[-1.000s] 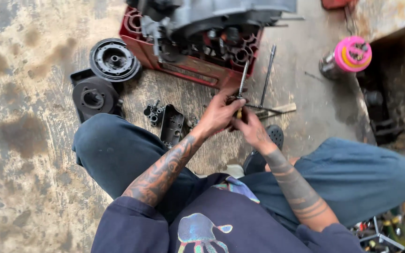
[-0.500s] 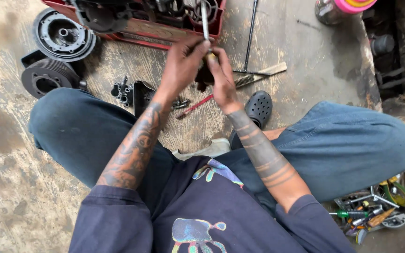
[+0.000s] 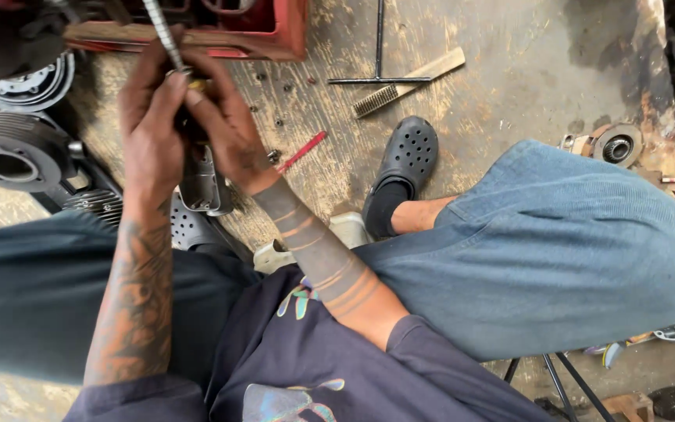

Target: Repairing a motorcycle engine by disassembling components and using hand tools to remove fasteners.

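Head view: left hand (image 3: 148, 117) and right hand (image 3: 224, 129) fingers pinch a ribbed metal rod (image 3: 161, 33) rising between them.

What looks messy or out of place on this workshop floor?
Small bolts lie scattered loose on the stained floor beside a wire brush and a red tool, near both hands. Nothing looks broken.

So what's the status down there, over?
Left hand and right hand both gripping metal rod. Red crate just beyond. Wire brush lies clear.

tattooed forearms, a dark navy printed t-shirt (image 3: 306, 367), blue jeans (image 3: 556, 250), and a black perforated clog (image 3: 406, 160).
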